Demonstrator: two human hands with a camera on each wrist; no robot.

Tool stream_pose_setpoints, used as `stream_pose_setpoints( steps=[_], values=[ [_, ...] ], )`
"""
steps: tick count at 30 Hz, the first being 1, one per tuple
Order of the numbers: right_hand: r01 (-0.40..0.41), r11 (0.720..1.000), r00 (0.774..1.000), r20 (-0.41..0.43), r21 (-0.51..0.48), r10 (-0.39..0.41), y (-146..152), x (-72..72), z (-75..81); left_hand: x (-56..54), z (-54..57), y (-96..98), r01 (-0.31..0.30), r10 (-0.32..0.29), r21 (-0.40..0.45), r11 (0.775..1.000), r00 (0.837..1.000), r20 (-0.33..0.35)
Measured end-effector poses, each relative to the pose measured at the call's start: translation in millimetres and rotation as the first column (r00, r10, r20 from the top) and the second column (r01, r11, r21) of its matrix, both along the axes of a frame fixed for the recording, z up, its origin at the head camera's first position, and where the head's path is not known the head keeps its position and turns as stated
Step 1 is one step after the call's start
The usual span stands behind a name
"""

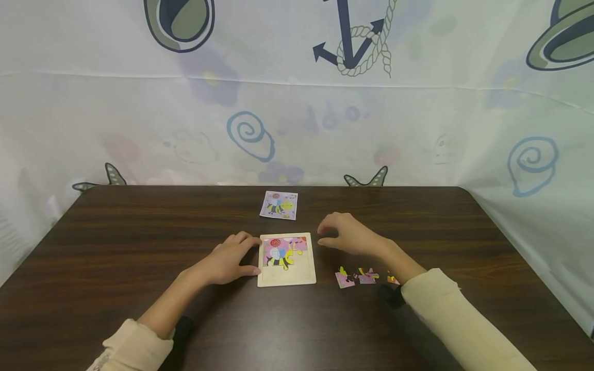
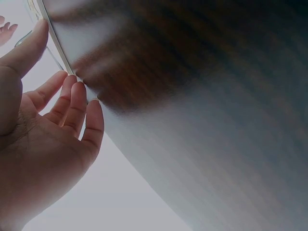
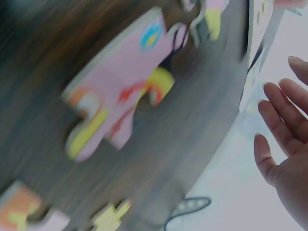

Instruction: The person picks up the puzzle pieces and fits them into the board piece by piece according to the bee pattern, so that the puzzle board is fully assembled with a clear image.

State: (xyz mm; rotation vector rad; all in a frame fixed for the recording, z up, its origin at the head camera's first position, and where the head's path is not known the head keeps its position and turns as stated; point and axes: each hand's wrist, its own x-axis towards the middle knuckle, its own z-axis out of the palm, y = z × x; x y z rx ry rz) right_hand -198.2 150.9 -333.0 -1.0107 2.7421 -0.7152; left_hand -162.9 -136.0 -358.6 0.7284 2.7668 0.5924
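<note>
A square wooden puzzle tray (image 1: 286,277) lies in the middle of the table, its upper part filled with pieces forming a pink and yellow bee picture (image 1: 281,251). My left hand (image 1: 227,262) rests at the tray's left side, thumb and fingertips spread along that edge without curling round it. Just right of the tray, my right hand (image 1: 345,234) hovers with bent, loose fingers and nothing between them. Loose puzzle pieces (image 1: 368,276) lie below that hand, partly hidden by the forearm. In the right wrist view, a pink piece (image 3: 120,91) appears large beside the hand.
A printed bee picture card (image 1: 280,205) lies behind the tray, toward the back of the dark wooden table (image 1: 139,226). Behind the table hangs a white patterned cloth (image 1: 297,98). Further loose pieces (image 3: 110,216) show in the right wrist view.
</note>
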Motion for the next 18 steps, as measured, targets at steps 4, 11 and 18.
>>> stream_pose_setpoints(
  steps=[4, 11, 18],
  values=[
    [0.022, 1.000, 1.000, -0.019, 0.001, -0.022, 17, -1.6, -1.2, -0.5, 0.3, -0.4, 0.001, -0.001, -0.001, 1.000, 1.000, -0.002],
    [0.041, 0.999, 0.999, -0.031, -0.011, -0.042, 49, 0.3, -1.8, -0.4, 0.2, -0.5, 0.002, -0.002, 0.006, 1.000, 1.000, 0.001],
    [0.124, 0.992, 0.992, -0.012, -0.005, -0.124, 84, 5.9, -7.3, -0.1, 0.2, -0.7, 0.005, -0.005, 0.009, 1.000, 1.000, -0.003]
  ],
)
